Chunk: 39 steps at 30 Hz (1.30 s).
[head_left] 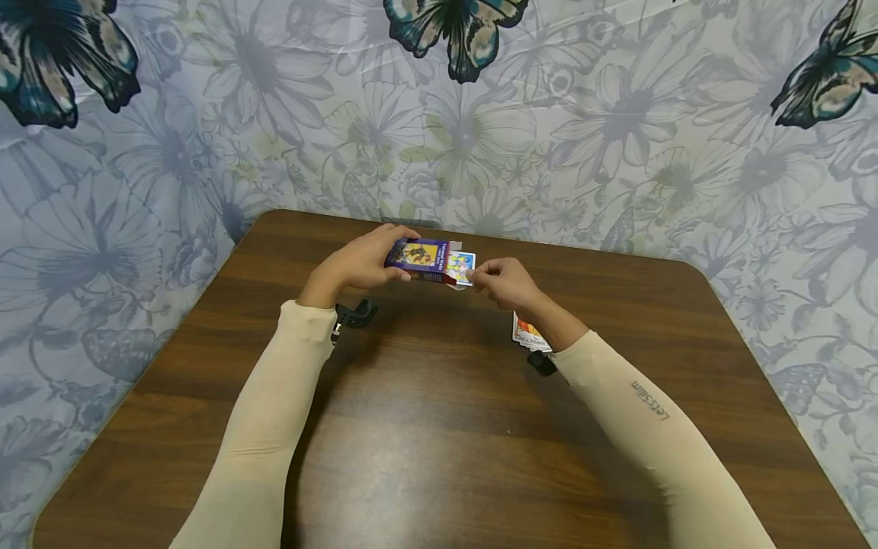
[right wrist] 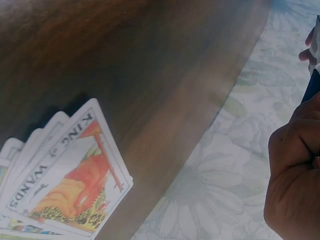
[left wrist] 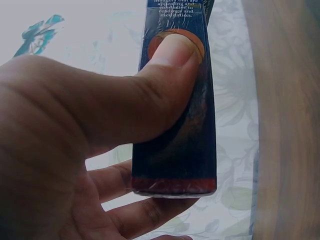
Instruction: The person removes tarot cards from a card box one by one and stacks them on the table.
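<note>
Card box (head_left: 420,259), dark blue with a yellow picture on its face, was held above the far middle of the wooden worktop (head_left: 439,427), lying roughly level with its open end toward the right. Left hand (head_left: 357,263) gripped it, fingers curled over the top and far side; left wrist view showed the thumb (left wrist: 167,75) pressed flat on the box's (left wrist: 175,140) narrow dark side, other fingers wrapped beneath, red band at the box's end. Cards (head_left: 461,267) stuck partway out of that open end, white border with blue and yellow print. Right hand (head_left: 504,282) pinched their outer edge with fingertips, so it was closed on the cards, knuckles bent. In right wrist view only the back of the right hand (right wrist: 295,165) showed at the frame edge; the grip itself could not be seen there. Separate fanned pile of cards (head_left: 527,334) lay flat on the worktop just beside the right wrist, partly hidden by the forearm; top one (right wrist: 70,185) read King of Wands, orange artwork, face up. Both forearms wore beige sleeves (head_left: 274,427). Floral butterfly cloth (head_left: 480,114) hung behind the worktop.
</note>
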{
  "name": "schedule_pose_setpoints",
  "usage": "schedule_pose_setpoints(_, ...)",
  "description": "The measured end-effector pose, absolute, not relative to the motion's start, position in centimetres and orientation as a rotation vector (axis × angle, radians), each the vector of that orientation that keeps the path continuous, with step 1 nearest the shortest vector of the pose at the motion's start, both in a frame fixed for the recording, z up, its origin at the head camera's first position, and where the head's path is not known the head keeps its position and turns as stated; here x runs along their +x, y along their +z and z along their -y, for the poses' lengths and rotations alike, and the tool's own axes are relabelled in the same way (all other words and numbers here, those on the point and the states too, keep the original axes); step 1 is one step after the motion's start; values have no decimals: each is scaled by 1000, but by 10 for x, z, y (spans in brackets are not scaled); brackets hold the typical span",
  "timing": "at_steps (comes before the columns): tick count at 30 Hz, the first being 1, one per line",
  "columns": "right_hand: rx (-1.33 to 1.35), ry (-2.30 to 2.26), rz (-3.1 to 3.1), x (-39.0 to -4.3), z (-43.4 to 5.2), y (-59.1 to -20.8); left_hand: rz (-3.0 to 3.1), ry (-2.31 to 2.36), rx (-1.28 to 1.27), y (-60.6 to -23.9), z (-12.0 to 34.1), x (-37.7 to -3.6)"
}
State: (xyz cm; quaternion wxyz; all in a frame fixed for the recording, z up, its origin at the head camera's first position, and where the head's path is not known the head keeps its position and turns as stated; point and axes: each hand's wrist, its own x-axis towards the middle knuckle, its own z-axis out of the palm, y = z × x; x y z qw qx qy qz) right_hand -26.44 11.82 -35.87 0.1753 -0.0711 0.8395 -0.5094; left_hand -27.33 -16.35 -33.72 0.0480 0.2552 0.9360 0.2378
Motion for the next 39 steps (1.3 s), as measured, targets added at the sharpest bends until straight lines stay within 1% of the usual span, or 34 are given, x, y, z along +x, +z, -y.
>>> schedule_pose_setpoints(8,-161,-1456,-2396,-265,-132,-358,-2856,721,783,-338,164,-274)
schedule_pose_setpoints(26,-165,-1550,-2435,-272,-193,-348,-2849,728,789,-337,164,-272)
schedule_pose_setpoints(30,-214,-1416,-2570,-274,-205,-348,-2851,728,789,-337,165,-272)
schedule_pose_setpoints(33,-268,-1221,-2711,-277,-214,-351,-2847,726,787,-337,165,-272)
schedule_pose_setpoints(39,-260,-956,-2759,-286,-231,-367,-2839,722,797,-335,165,-271)
